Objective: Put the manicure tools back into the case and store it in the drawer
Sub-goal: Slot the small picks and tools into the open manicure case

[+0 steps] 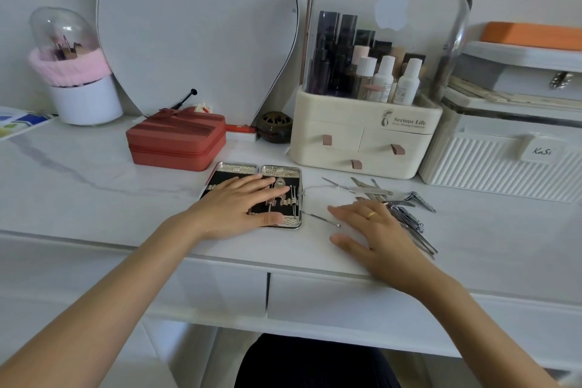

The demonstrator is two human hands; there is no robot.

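Note:
The manicure case [280,171] lies open and flat on the white table, silver-rimmed with a black lining, and a few tools sit in its right half. My left hand [234,208] rests flat on the case with straight fingers. A thin metal pick [321,219] lies just right of the case. Several loose metal tools [406,208], clippers and files, are scattered further right. My right hand [374,230] lies flat on the table with spread fingers, partly over those tools. Two closed drawers [315,296] run under the table's front edge.
A red zipped box [178,142] stands behind the case. A cream cosmetics organiser [365,142] with small drawers stands at the back right, beside a white ribbed box [504,167]. A mirror [195,31] and a brush holder [83,98] stand at the back left.

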